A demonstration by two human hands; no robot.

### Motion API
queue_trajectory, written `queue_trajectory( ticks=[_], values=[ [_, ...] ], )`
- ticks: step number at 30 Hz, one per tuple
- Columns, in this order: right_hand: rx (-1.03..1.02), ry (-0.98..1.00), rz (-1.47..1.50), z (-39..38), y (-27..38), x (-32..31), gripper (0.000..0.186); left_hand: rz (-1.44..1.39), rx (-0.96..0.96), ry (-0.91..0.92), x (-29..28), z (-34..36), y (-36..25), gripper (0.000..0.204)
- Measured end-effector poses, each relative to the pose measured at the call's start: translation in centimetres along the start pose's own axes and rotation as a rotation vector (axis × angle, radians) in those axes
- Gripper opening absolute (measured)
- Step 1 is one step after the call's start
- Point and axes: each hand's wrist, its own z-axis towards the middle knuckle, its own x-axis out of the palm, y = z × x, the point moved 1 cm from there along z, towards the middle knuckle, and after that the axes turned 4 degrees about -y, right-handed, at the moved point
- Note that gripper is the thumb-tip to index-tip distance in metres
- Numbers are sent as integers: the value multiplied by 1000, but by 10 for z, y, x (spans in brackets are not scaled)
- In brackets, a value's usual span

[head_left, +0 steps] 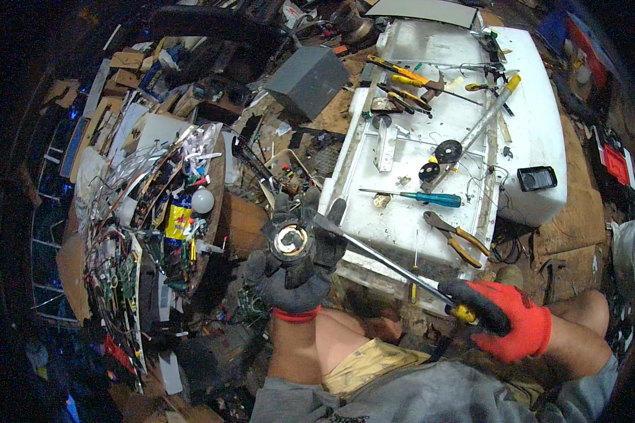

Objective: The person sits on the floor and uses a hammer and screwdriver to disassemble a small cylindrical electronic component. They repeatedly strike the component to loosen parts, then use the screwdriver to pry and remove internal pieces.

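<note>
Palm up, my left hand [289,282], in a dark glove with a red cuff, holds a round black part with a shiny metal ring [291,241]. Its fingers reach up around the part, and what the part belongs to I cannot make out. My right hand [518,321], in a red glove with dark fingers, grips a long screwdriver [388,262] by its yellow and black handle. The shaft slants up to the left, and its tip ends close to the fingers of my left hand.
A white panel [402,243] bears a teal screwdriver [441,199], cutting pliers [462,240], a hammer [473,130], other yellow-handled tools and two black discs. At left, a round table [216,204] is heaped with wires, circuit boards and a white bulb [202,201]. A grey box [307,81] stands beyond.
</note>
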Motion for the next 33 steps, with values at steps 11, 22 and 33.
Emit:
queue_trajectory(
  ticks=[11,22,33],
  values=[
    [-37,2,-51,-2,-2,-6,68,-115,-221,-11,5,6,1,98],
    [64,160,-57,4,22,-15,69,-168,-291,-47,22,10,2,110],
    [134,208,-220,-4,36,-31,68,52,-362,252,-4,15,-2,106]
  ],
)
